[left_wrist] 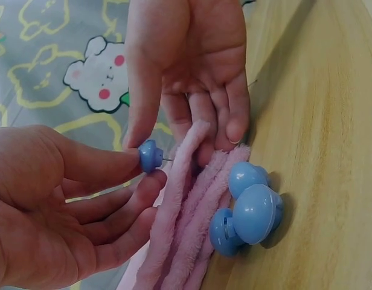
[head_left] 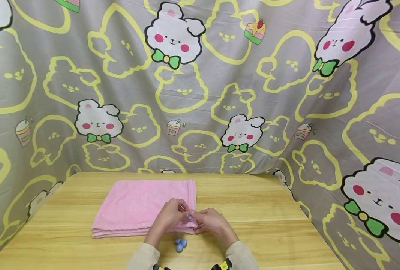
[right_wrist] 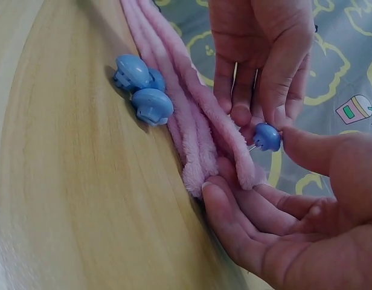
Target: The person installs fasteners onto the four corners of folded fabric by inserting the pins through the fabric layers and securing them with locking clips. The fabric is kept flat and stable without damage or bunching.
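Observation:
A folded pink plush blanket [head_left: 142, 206] lies on the table. At its near right corner, my left hand [head_left: 173, 214] pinches a blue round-headed pin [left_wrist: 151, 156]. The bare needle of the pin points at the top layer of the fabric, its tip at or against the cloth. My right hand [head_left: 214, 223] holds that corner, with fingers behind and under the layers. In the right wrist view, the right thumb [right_wrist: 310, 148] touches the blue head too. Several blue pieces [left_wrist: 255, 211], mushroom-shaped, sit together on the table just in front of the blanket's edge.
The wooden table [head_left: 270, 232] has pale yellow grain. Grey curtains [head_left: 200, 123] with cartoon rabbits hang behind it and along both sides. Dark wrist straps with yellow marks show on both sleeves [head_left: 241, 257].

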Demonstrator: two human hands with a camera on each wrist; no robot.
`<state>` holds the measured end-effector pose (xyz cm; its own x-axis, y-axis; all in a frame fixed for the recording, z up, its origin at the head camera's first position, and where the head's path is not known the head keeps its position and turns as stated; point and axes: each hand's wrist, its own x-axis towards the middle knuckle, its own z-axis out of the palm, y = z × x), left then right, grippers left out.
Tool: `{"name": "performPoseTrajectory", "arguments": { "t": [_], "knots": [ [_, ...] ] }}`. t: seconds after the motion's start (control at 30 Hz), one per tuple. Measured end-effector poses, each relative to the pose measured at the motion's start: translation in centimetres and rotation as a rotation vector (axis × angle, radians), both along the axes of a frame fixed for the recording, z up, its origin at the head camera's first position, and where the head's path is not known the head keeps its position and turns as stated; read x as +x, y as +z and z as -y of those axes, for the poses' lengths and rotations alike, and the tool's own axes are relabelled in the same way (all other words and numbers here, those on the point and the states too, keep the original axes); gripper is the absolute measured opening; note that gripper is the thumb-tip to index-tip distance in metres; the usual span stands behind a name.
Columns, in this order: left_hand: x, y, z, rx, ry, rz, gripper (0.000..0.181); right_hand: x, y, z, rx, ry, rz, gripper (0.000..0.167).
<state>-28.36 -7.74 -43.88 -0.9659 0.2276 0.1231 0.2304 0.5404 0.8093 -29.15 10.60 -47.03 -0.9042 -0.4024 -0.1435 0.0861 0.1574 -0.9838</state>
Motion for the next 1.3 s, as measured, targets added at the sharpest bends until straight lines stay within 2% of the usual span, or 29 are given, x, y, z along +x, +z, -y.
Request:
{"name": "performPoseTrajectory", "arguments": {
  "t": [0.13,0.3,0.47,0.63,0.87,1.3],
  "knots": [
    [-0.03,-0.12,0.08,0.004,0.009,-0.016,0.01,0.01,0.03,0.01,-0.005,0.007,-0.002,0.041],
    [-0.07,-0.27,0.24,0.014,-0.011,-0.032,0.012,0.02,0.06,0.01,-0.008,0.003,0.008,0.039],
    [-0.13,-0.34,0.3,0.024,-0.034,-0.02,0.015,0.03,0.2,0.01,-0.006,-0.005,0.015,0.039],
    [-0.11,-0.42,0.24,0.024,-0.034,-0.023,0.014,0.02,0.22,0.08,-0.008,-0.005,0.024,0.042],
    [0.02,-0.51,-0.01,0.029,-0.053,-0.019,0.012,-0.15,-0.12,-0.07,-0.018,0.023,0.005,0.038],
    [0.21,-0.33,-0.25,0.025,-0.037,0.002,0.014,-0.31,-0.31,-0.1,-0.011,0.028,-0.005,0.035]
  ]
}}
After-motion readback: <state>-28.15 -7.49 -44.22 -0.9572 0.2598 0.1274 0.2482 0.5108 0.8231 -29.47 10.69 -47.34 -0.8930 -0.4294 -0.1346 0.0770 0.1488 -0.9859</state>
